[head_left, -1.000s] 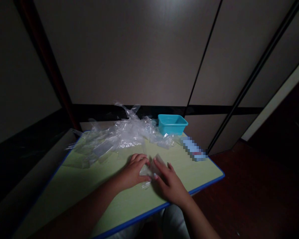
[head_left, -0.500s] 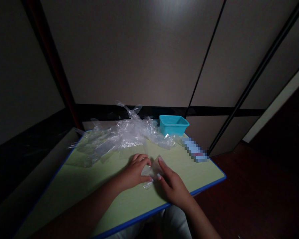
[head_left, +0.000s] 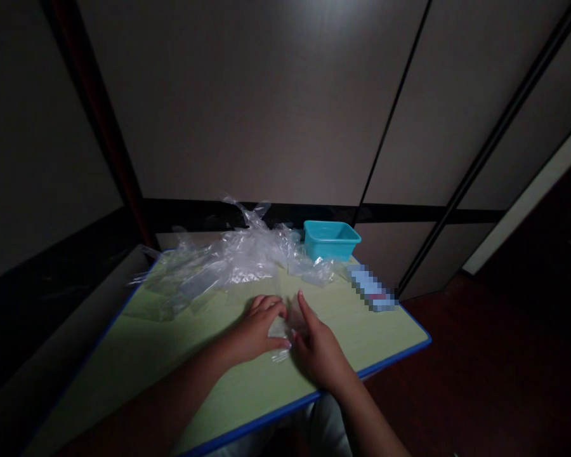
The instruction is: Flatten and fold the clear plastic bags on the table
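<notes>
A clear, thin plastic glove [head_left: 279, 329], bunched or partly folded, lies on the table between my hands. My left hand [head_left: 254, 330] presses it from the left, fingers curled at its far edge and thumb at its near edge. From the right, my right hand [head_left: 321, 346] holds the glove's other side, one finger stretched forward and another digit bent against the plastic; part of the glove is hidden behind it. Beyond both hands spreads a loose pile of clear plastic gloves [head_left: 252, 251], with finger shapes sticking up at the back.
The pale green table [head_left: 361, 346] has a blue edge. A turquoise plastic basket [head_left: 330, 247] stands at the back right. Near the right edge lies a blurred-out light blue item [head_left: 371, 289]. Cabinet panels [head_left: 257, 114] rise close behind the table.
My right hand has shifted slightly left and turned over the glove, covering more of it. My left hand stays nearly in place.
</notes>
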`<act>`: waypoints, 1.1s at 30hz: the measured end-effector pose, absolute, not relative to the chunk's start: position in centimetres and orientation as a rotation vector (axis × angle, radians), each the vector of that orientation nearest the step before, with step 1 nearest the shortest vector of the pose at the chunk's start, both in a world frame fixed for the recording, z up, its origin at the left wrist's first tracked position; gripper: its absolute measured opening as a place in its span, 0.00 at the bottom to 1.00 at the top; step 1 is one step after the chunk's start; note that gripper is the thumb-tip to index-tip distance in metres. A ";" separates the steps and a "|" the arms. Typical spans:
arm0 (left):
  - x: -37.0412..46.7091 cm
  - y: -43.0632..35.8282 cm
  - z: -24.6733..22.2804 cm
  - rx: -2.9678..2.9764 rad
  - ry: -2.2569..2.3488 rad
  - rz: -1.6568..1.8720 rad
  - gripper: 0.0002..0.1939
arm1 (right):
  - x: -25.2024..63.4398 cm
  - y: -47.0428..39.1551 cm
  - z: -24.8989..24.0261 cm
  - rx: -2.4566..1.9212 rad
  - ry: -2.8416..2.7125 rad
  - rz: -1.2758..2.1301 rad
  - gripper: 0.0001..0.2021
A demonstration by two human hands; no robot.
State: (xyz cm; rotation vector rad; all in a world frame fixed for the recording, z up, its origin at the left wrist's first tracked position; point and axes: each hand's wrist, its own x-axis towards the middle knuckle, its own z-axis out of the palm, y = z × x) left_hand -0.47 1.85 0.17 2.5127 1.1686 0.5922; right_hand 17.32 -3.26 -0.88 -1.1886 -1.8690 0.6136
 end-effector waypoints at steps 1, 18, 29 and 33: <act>-0.5 1.8 0.2 2.516 1.168 0.591 0.21 | 17.3 -3.3 -0.8 -1.185 -1.877 0.613 0.38; -0.5 2.0 -0.1 2.543 1.157 0.601 0.26 | 17.0 -4.0 -0.7 -1.314 -2.072 0.401 0.43; -0.4 1.8 0.2 2.553 1.137 0.598 0.23 | 17.8 -4.5 -0.2 -1.018 -1.928 0.757 0.44; -0.4 1.8 0.0 2.545 1.169 0.589 0.25 | 17.8 -4.7 0.4 -0.972 -2.046 0.761 0.43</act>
